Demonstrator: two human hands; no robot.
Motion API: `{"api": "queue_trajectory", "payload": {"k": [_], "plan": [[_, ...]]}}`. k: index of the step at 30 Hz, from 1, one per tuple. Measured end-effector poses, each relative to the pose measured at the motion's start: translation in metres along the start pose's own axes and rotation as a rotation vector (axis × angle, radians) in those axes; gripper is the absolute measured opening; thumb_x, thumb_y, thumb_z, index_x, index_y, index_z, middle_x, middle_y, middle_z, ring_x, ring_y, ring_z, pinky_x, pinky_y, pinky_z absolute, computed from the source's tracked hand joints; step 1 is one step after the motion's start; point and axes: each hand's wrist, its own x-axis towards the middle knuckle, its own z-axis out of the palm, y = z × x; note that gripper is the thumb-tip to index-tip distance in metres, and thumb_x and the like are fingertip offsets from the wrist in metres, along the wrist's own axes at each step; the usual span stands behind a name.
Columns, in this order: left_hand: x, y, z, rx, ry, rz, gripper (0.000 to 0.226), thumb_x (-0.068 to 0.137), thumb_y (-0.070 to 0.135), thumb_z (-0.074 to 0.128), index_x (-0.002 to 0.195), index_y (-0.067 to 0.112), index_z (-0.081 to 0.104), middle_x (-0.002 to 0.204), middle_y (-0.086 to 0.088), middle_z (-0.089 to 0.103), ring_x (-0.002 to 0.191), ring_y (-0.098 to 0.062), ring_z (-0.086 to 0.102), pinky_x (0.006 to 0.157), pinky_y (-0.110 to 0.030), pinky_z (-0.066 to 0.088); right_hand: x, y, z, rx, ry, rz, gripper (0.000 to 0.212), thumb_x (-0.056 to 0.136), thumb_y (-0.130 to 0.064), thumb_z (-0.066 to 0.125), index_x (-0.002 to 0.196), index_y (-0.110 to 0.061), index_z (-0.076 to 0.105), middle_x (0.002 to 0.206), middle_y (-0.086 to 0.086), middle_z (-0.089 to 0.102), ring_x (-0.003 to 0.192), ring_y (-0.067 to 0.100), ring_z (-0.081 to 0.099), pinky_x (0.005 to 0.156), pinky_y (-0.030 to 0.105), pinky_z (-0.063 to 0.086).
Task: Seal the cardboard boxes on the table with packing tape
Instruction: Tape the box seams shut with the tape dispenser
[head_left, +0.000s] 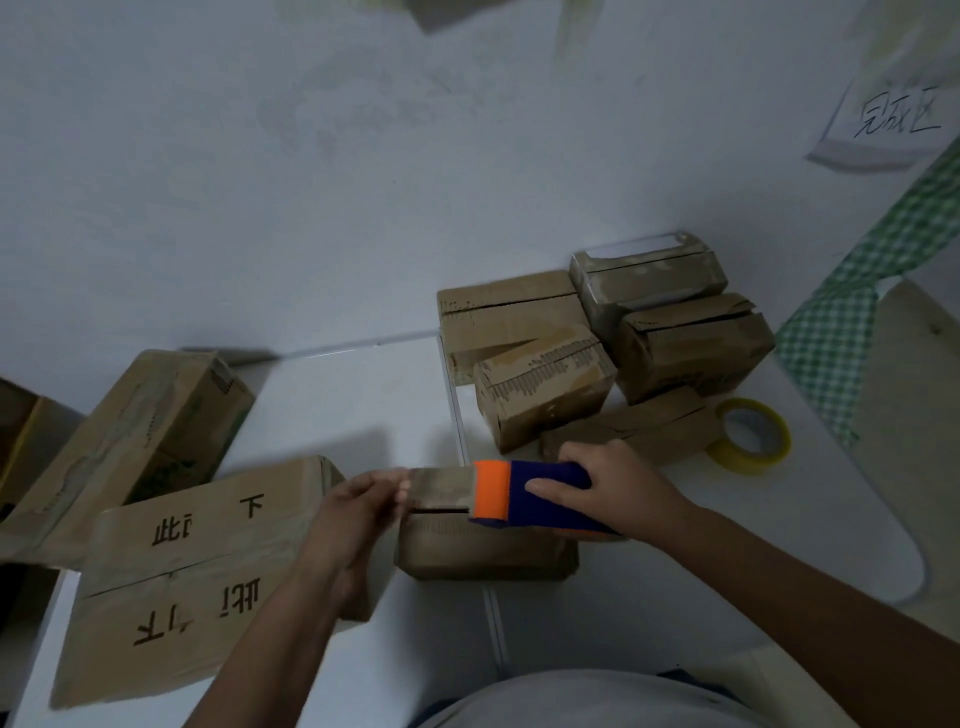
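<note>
Cardboard makes up the small box (485, 540) where the right hand (618, 486) grips one blue-and-orange tape dispenser (535, 496), the left hand (358, 512) pinches its tape end (441, 486), five boxes (540, 395) beyond.

White table (374, 395): small cardboard box (483, 545) at centre; large printed box (176, 577) at 8 o'clock; cluster of boxes (597, 343) at 2 o'clock; yellow tape roll (753, 435) at 3 o'clock.
</note>
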Motion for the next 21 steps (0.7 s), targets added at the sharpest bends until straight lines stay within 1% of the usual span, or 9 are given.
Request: {"api": "queue_trajectory", "payload": {"k": [2,3,5,8,11,13,17,19,21], "plan": [[0.005,0.001,-0.030,0.088,0.128,-0.008,0.018,0.094,0.012,0.062,0.086,0.008,0.077,0.081,-0.009,0.073,0.083,-0.020,0.064,0.084,-0.033,0.052,-0.001,0.009,-0.007,-0.109,-0.022,0.025,0.044,0.081,-0.074,0.048,0.082,-0.030,0.055,0.073,-0.010,0.059,0.065,0.001,0.056,0.055,0.018,0.037],[0.005,0.001,-0.041,0.147,0.131,-0.033,0.018,0.095,0.014,0.061,0.089,0.007,0.077,0.081,-0.009,0.073,0.084,-0.022,0.064,0.085,-0.036,0.050,0.000,0.012,-0.008,-0.159,-0.028,0.025,0.045,0.080,-0.075,0.047,0.080,-0.031,0.054,0.071,-0.011,0.058,0.064,0.000,0.054,0.053,0.019,0.035],[0.005,-0.002,-0.044,0.254,0.098,-0.066,0.019,0.097,0.015,0.059,0.096,0.002,0.073,0.077,-0.009,0.071,0.078,-0.020,0.063,0.075,-0.031,0.052,0.004,0.014,-0.007,-0.246,-0.034,0.003,0.046,0.079,-0.078,0.045,0.075,-0.033,0.050,0.068,-0.013,0.054,0.062,-0.001,0.051,0.051,0.020,0.031],[0.008,-0.007,-0.027,0.554,0.170,0.029,0.017,0.098,0.019,0.059,0.096,0.006,0.070,0.080,-0.006,0.069,0.070,-0.013,0.061,0.059,-0.020,0.045,0.010,0.013,-0.001,-0.284,-0.045,0.016,0.048,0.078,-0.079,0.045,0.073,-0.032,0.049,0.069,-0.013,0.054,0.065,0.002,0.053,0.055,0.024,0.040],[0.011,-0.013,-0.015,0.767,0.279,0.104,0.016,0.099,0.021,0.057,0.095,0.009,0.066,0.080,-0.004,0.067,0.066,-0.011,0.060,0.057,-0.026,0.043,0.012,0.015,0.003,-0.304,-0.066,0.049,0.048,0.079,-0.079,0.045,0.075,-0.031,0.048,0.072,-0.011,0.056,0.067,0.005,0.054,0.056,0.025,0.039],[0.013,-0.019,-0.012,0.788,0.310,0.118,0.016,0.099,0.019,0.055,0.095,0.008,0.064,0.082,-0.005,0.067,0.068,-0.012,0.061,0.063,-0.028,0.047,0.012,0.016,0.005,-0.306,-0.074,0.058,0.049,0.079,-0.079,0.046,0.077,-0.030,0.050,0.074,-0.010,0.056,0.069,0.007,0.055,0.056,0.025,0.039],[0.019,-0.034,-0.004,0.737,0.319,0.049,0.019,0.099,0.014,0.053,0.096,-0.001,0.064,0.084,-0.012,0.067,0.078,-0.027,0.065,0.075,-0.034,0.050,0.014,0.017,0.005,-0.330,-0.077,0.066,0.054,0.078,-0.080,0.045,0.081,-0.027,0.055,0.075,-0.008,0.057,0.070,0.008,0.055,0.059,0.027,0.044],[0.024,-0.042,0.001,0.681,0.297,-0.020,0.021,0.099,0.012,0.053,0.091,-0.002,0.065,0.076,-0.012,0.063,0.071,-0.026,0.059,0.070,-0.033,0.048,0.015,0.017,0.005,-0.346,-0.084,0.058,0.053,0.079,-0.080,0.044,0.078,-0.028,0.052,0.072,-0.010,0.053,0.067,0.007,0.053,0.054,0.026,0.037],[0.025,-0.046,0.006,0.582,0.255,-0.090,0.026,0.100,0.010,0.050,0.080,0.002,0.065,0.063,-0.007,0.055,0.060,-0.020,0.048,0.055,-0.027,0.039,0.016,0.016,0.006,-0.349,-0.089,0.062,0.052,0.079,-0.080,0.044,0.077,-0.029,0.050,0.072,-0.011,0.051,0.066,0.006,0.050,0.052,0.026,0.032]]}}
